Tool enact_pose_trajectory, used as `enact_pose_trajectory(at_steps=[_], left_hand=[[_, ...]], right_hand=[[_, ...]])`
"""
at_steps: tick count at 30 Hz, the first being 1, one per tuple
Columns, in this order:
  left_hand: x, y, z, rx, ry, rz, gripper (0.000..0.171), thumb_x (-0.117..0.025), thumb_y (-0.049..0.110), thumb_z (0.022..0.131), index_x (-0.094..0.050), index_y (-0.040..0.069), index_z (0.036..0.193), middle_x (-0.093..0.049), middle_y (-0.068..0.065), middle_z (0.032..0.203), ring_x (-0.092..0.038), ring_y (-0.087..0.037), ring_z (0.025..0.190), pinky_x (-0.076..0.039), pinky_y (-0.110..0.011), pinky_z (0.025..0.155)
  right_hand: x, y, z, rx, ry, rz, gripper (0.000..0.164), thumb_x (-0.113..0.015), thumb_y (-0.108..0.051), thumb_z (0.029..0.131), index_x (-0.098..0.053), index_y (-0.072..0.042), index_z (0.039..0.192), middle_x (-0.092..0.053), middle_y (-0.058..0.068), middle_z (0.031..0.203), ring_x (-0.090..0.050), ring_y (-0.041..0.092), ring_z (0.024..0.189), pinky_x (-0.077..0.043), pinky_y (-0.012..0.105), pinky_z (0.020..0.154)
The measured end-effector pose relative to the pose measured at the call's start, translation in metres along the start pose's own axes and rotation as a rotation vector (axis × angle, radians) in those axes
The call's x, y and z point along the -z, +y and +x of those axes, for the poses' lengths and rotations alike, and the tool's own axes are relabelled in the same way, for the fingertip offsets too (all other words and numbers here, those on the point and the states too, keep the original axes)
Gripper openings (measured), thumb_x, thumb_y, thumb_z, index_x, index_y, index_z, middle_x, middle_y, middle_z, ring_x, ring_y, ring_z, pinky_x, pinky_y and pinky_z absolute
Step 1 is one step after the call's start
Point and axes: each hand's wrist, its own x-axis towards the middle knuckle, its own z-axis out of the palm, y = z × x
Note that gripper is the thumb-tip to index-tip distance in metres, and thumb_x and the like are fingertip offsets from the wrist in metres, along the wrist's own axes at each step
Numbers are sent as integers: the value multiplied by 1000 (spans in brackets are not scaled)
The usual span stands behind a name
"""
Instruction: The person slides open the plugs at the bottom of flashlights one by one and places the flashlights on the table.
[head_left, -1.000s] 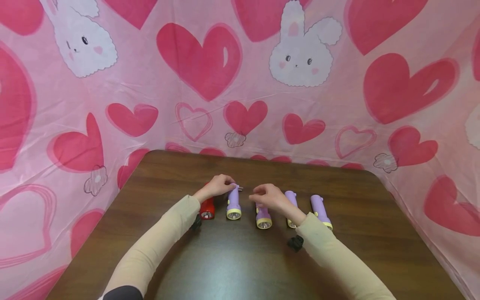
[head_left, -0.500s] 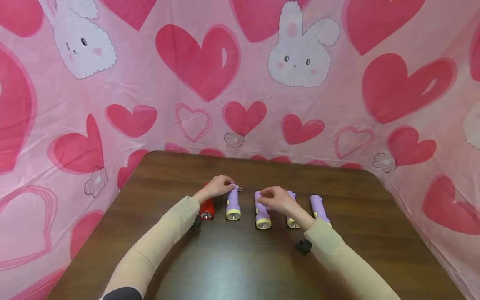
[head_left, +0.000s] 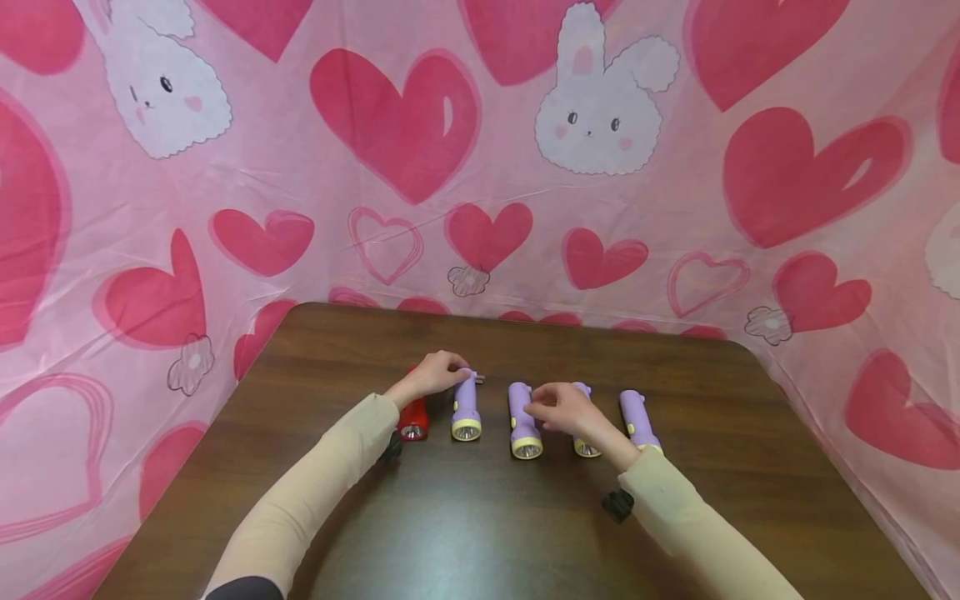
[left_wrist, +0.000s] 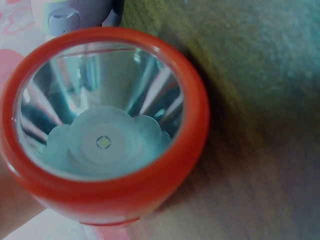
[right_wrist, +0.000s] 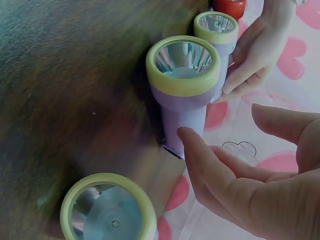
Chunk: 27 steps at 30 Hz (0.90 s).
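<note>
A row of flashlights lies on the brown table: one red flashlight (head_left: 413, 421) at the left and several purple ones with yellow rims. My left hand (head_left: 435, 372) reaches over the red flashlight and holds the tail end of the leftmost purple flashlight (head_left: 467, 412). Beside the middle purple flashlight (head_left: 525, 421) is my right hand (head_left: 568, 410), its fingertips at the right side of the barrel. In the right wrist view, the thumb and fingers stand apart, with a fingertip against or very near that barrel. The red flashlight's head (left_wrist: 105, 192) fills much of the left wrist view.
Another purple flashlight (head_left: 588, 447) lies partly hidden behind my right hand, and one more (head_left: 637, 417) is at the right end. The table (head_left: 450, 525) extends toward me. Pink heart-patterned cloth (head_left: 510, 183) hangs behind and at both sides.
My right hand has moved right and slightly nearer me, from above the middle purple flashlight to its right side. My left hand and the flashlights look unmoved.
</note>
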Motion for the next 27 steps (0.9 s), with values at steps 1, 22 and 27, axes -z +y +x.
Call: enact_pose_trajectory(at_steps=[1,22,27], left_hand=[[0,0,0,0,1,-1,30,-61,19,95,-70,-3,113,-73,-18,110,-67,-27,98,-55,-40,89],[-1,-1,0,-7,7,-2,28,-61,20,95,-71,-2,111,-73,-17,110,-67,-27,98,-55,-40,91],[-1,-2,0,5,2,-12,29,-61,20,96,-70,-2,112,-73,-18,111,-66,-27,99,-55,-41,91]], right_hand=[[0,1,0,-2,2,-5,44,-67,-17,93,-58,13,124,-67,26,118,-70,30,97,-62,35,79],[-12,6,0,-29,1,-79,40,-70,-15,90,-60,17,112,-68,23,101,-69,18,77,-62,35,71],[-14,6,2,-23,-7,-125,33,-71,-18,89,-64,12,104,-67,14,88,-64,13,71,-62,33,67]])
